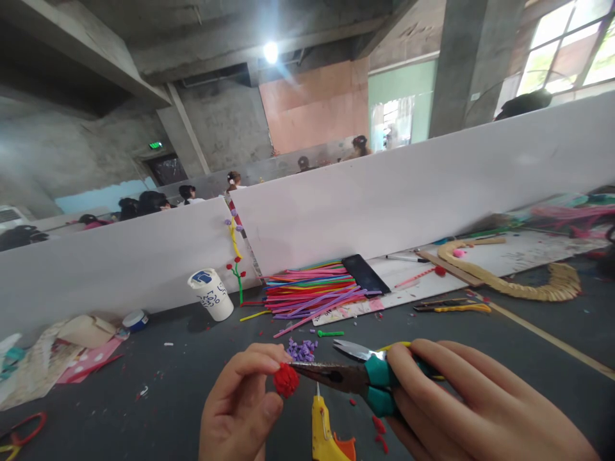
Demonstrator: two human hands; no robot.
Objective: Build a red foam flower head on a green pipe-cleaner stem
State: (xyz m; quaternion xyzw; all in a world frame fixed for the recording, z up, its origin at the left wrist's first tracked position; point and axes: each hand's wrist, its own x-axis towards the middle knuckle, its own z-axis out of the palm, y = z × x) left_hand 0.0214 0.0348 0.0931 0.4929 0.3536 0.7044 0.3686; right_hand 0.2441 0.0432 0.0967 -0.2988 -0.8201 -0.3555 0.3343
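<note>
Between the thumb and fingertips of my left hand (pixel 243 400) is a small red fuzzy ball (pixel 286 380), which looks made of pipe cleaner. My right hand (pixel 461 397) is wrapped round the teal handles of long-nose pliers (pixel 336 376). The tips of the pliers touch the top of the ball, close to my left fingertips. Just behind the pliers lies a shiny-bladed cutting tool (pixel 355 350), partly hidden by my right hand. A yellow glue gun (pixel 324 426) lies below the pliers, its nozzle pointing away from me. Purple cut bits (pixel 302 349) are heaped behind the ball.
Colourful pipe cleaners (pixel 312 291) lie by a dark phone-like slab (pixel 365 275) at a white partition (pixel 336 218). A white cup (pixel 210 294) stands at left. Scissors (pixel 24 432) lie at lower left, a yellow-handled cutter (pixel 451 307) at right. Red scraps (pixel 379 425) lie near my right hand.
</note>
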